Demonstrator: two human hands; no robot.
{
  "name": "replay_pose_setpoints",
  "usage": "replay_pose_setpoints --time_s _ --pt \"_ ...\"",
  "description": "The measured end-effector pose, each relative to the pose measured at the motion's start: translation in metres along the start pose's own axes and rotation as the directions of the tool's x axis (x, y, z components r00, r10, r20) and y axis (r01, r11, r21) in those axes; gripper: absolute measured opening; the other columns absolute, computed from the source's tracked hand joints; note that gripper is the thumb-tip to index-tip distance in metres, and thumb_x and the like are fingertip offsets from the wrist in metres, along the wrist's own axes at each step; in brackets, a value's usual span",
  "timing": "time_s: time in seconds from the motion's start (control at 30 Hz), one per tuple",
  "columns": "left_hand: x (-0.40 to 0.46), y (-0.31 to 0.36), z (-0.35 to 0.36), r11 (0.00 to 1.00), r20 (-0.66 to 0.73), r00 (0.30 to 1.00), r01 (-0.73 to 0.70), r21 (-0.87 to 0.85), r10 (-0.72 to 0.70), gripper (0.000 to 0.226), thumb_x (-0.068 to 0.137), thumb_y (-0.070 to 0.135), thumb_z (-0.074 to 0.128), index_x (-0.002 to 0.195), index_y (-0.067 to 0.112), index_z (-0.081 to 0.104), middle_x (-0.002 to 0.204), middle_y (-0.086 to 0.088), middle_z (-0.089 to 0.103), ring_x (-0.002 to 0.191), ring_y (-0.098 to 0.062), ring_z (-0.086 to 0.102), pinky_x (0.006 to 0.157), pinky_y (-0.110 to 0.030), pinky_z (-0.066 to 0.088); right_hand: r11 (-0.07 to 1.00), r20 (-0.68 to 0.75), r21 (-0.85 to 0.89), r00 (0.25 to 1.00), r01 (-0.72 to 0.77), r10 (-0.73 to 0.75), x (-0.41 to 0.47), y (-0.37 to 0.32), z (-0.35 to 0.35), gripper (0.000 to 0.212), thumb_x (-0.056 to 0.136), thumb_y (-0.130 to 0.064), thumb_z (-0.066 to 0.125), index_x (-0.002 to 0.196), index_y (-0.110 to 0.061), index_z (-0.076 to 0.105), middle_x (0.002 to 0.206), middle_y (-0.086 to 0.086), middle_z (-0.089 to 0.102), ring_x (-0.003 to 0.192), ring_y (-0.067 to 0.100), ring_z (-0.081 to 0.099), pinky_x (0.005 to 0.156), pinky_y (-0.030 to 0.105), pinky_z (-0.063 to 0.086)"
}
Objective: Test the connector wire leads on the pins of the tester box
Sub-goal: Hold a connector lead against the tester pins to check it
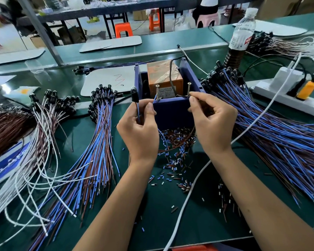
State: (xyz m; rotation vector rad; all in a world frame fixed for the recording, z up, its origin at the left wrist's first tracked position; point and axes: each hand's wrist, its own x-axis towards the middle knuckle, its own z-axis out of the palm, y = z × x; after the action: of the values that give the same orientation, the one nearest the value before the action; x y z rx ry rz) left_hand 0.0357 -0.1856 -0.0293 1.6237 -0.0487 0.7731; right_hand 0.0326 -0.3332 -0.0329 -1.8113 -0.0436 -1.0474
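The blue tester box (172, 111) stands at the middle of the green table, with an orange block (164, 74) inside and two upright screw pins, the left pin (157, 92) and the right pin (189, 89). My left hand (140, 129) pinches a blue lead whose tip touches the base of the left pin. The black connector (134, 96) of the same piece stands up above that hand. My right hand (211, 124) pinches a thin brown lead against the base of the right pin.
Bundles of blue and brown wired connectors lie left (94, 142) and right (272, 124). White and brown bundles (25, 142) lie far left. Cut insulation bits (176, 154) litter the table between my arms. A white cable (194, 187), a power strip (286, 95) and a bottle (240, 35) are at right.
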Motion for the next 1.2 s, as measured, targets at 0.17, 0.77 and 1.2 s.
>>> replay_pose_setpoints --time_s 0.17,0.77,1.2 --pt "0.0 0.001 -0.001 0.999 -0.007 1.0 0.027 -0.046 -0.027 0.018 0.096 0.002 0.061 0.09 0.015 0.073 0.069 0.002 0.063 0.059 -0.005 0.05 0.058 -0.013 0.038 0.999 0.0 -0.011 1.0 0.03 -0.03 0.001 0.001 0.0 0.016 0.1 -0.014 0.068 0.108 -0.007 0.08 0.083 -0.003 0.076 0.073 0.003 0.072 0.069 0.018 0.056" --pt "-0.027 0.028 0.031 0.994 0.163 0.981 -0.099 -0.039 0.104 0.014 0.095 0.007 0.06 0.088 0.013 0.071 0.068 0.003 0.065 0.057 -0.015 0.056 0.053 -0.03 0.044 0.987 -0.082 0.073 0.986 -0.142 0.148 -0.009 0.001 -0.044 0.012 0.097 -0.011 0.071 0.106 -0.01 0.078 0.072 -0.004 0.073 0.069 0.014 0.074 0.067 0.026 0.058" --pt "-0.093 0.091 0.196 0.747 0.851 0.2 0.6 0.286 -0.486 0.026 0.099 0.011 0.05 0.08 0.006 0.067 0.074 -0.02 0.071 0.035 -0.014 0.034 0.039 -0.014 0.026 0.81 -0.384 -0.356 0.863 -0.465 0.327 0.037 0.017 -0.215 0.018 0.08 -0.04 0.065 0.089 -0.031 0.079 0.076 -0.005 0.076 0.065 0.014 0.071 0.074 0.045 0.062"
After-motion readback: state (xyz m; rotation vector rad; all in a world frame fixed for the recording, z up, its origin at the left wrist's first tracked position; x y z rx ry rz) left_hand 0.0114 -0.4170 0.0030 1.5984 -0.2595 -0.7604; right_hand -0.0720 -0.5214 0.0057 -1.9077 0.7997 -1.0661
